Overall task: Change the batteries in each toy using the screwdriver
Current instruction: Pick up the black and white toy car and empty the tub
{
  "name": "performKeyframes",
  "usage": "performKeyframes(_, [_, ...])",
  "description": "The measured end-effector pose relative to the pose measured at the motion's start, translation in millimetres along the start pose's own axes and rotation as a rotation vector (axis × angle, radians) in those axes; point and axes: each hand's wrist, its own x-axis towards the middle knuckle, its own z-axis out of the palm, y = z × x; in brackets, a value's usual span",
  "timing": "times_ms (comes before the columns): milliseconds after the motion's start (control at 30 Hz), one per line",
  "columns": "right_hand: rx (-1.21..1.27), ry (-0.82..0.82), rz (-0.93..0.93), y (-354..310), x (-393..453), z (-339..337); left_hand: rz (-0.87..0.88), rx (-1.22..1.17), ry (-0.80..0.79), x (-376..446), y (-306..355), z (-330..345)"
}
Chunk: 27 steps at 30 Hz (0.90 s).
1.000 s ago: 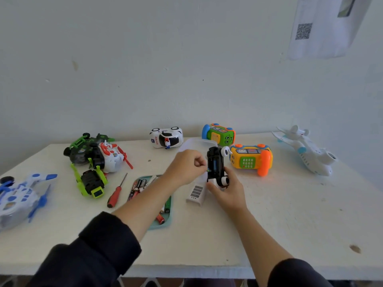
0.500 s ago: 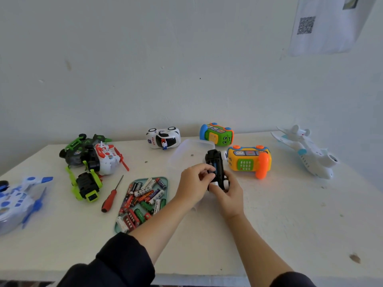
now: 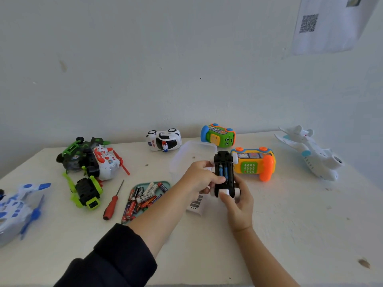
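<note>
Both grips on upturned toy car [image 3: 224, 172]; blue batteries [image 3: 223, 171] seated.

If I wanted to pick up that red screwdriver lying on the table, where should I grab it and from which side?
Probably by the thick red handle of the screwdriver, coming straight down from above. It lies flat on the table, handle towards the near edge and thin metal shaft pointing away. Bare table on both long sides leaves finger room, though the green toy car and the battery tray sit close by.
</note>
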Motion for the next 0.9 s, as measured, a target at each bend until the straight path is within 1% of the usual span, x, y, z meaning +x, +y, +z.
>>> performKeyframes(33, [-0.022, 0.008, -0.012, -0.4, -1.6, -0.5, 0.016, 0.035, -0.004, -1.4, 0.1, -1.1])
performKeyframes(67, [-0.048, 0.024, -0.029, -1.5, -2.5, -1.0, 0.052, 0.120, -0.001, -2.0, 0.3, -2.4])
performKeyframes(167, [-0.176, 0.112, -0.060, -2.9, -4.6, -0.4, 0.198, 0.580, 0.089, -4.2, -1.4, -14.1])
performKeyframes(200, [-0.208, 0.144, -0.059, -2.3, -4.2, 0.4, 0.214, 0.733, 0.113, -4.9, -2.9, -18.3])
performKeyframes(233, [-0.237, 0.168, -0.060, -1.5, -3.5, 0.7, 0.209, 0.878, 0.116, -5.5, -6.1, -21.8])
performKeyframes(300, [-0.300, 0.178, -0.062, -2.0, -3.0, 0.8, 0.152, 1.153, 0.055, -7.1, -15.8, -23.7])
performKeyframes(333, [-0.334, 0.169, -0.051, -1.8, -2.8, 0.3, 0.117, 1.239, 0.010, -8.4, -21.6, -22.9])
performKeyframes(367, [-0.370, 0.157, -0.031, -0.8, -2.4, -0.2, 0.086, 1.273, -0.022, -9.2, -27.3, -21.6])
performKeyframes(467, [-0.456, 0.126, 0.008, 3.1, -2.3, -1.0, 0.081, 1.259, -0.038, -13.4, -32.7, -21.5])
performKeyframes(500, [-0.469, 0.124, 0.001, 3.4, -2.4, -0.7, 0.069, 1.204, -0.051, -14.7, -29.8, -24.7])
performKeyframes(533, [-0.478, 0.122, -0.007, 2.8, -2.3, -0.2, 0.043, 1.075, -0.070, -14.5, -26.4, -28.9])
performKeyframes(600, [-0.498, 0.116, -0.026, 1.8, -2.8, 0.2, -0.019, 0.645, -0.113, -14.8, -19.0, -37.8])
performKeyframes(633, [-0.515, 0.117, -0.044, 1.0, -3.6, 0.7, -0.017, 0.431, -0.122, -15.1, -15.7, -39.9])
performKeyframes(667, [-0.533, 0.118, -0.069, 0.3, -4.5, 0.8, 0.015, 0.281, -0.103, -14.6, -13.1, -40.2])
performKeyframes(700, [-0.549, 0.119, -0.099, -0.7, -5.5, 1.5, 0.063, 0.194, -0.067, -12.8, -11.0, -39.1])
performKeyframes(800, [-0.575, 0.093, -0.156, -1.1, -6.4, 3.3, 0.210, 0.159, 0.042, -7.6, -7.2, -25.7])
performKeyframes(900, [-0.591, 0.062, -0.211, 0.2, -7.1, 4.7, 0.259, 0.180, 0.059, -1.3, -10.2, -15.1])
